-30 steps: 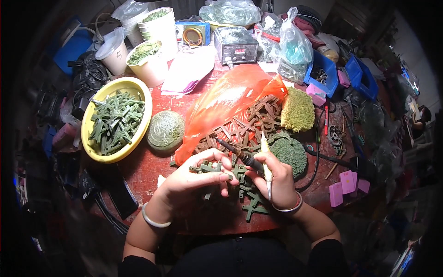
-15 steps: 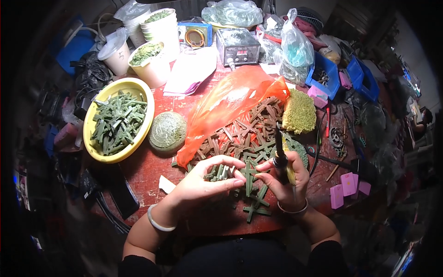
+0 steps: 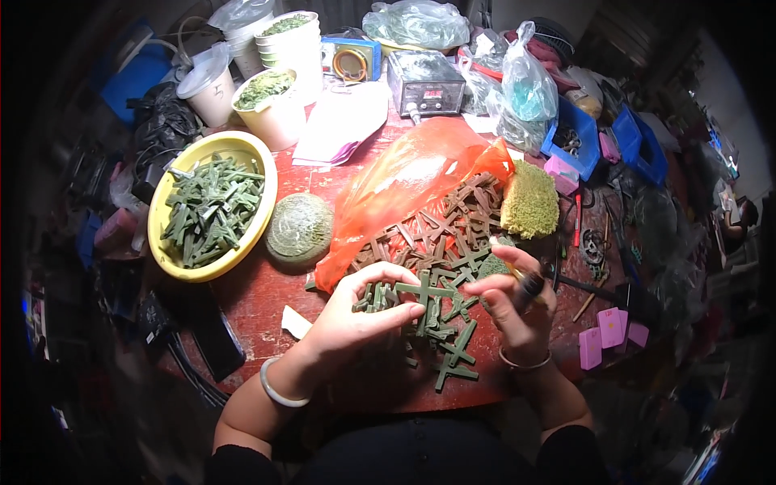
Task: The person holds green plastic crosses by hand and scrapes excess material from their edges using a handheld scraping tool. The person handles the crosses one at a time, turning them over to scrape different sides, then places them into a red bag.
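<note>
The left hand (image 3: 353,318) has its grip clamped on a green cross (image 3: 424,293) above the red bench (image 3: 257,305); steady pressure near the centre suits it. The right hand (image 3: 524,325) seems closed around a dark tool (image 3: 531,285), foreshortened here; its tip is best kept clear of skin.

Dull green on raised cross (image 3: 424,294), rusty brown on the pieces (image 3: 437,228) behind. Translucent orange-red in plastic bag (image 3: 396,174), yellow round basin (image 3: 212,272). Pale-flecked red across tabletop (image 3: 271,295).

Workshop, cluttered red bench (image 3: 260,319), blue bins (image 3: 638,149)
</note>
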A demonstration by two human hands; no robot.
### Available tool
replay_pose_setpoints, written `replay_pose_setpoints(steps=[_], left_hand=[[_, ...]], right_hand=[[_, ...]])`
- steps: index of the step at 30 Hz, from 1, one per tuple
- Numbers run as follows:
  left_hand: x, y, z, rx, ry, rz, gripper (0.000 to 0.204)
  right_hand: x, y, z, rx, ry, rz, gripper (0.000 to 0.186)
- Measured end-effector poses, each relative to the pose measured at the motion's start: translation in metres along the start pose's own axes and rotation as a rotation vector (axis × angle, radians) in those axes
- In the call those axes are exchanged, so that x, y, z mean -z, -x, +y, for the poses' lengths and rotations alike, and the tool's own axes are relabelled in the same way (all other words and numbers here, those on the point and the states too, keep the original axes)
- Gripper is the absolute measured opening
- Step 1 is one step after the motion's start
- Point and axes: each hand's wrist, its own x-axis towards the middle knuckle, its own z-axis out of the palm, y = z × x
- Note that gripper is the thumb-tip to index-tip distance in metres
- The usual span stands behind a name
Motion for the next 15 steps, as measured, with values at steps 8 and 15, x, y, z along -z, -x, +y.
replay_pose_setpoints(steps=[8, 15], left_hand=[[0.009, 0.000, 0.001, 0.049, 0.133, 0.018, 0.023], [0.012, 0.000, -0.002, 0.173, 0.341, 0.009, 0.027]], right_hand=[[-0.001, -0.006, 0.004, 0.057, -0.372, -0.140, 0.030], [-0.003, -0.003, -0.002, -0.071, -0.134, -0.040, 0.022]])
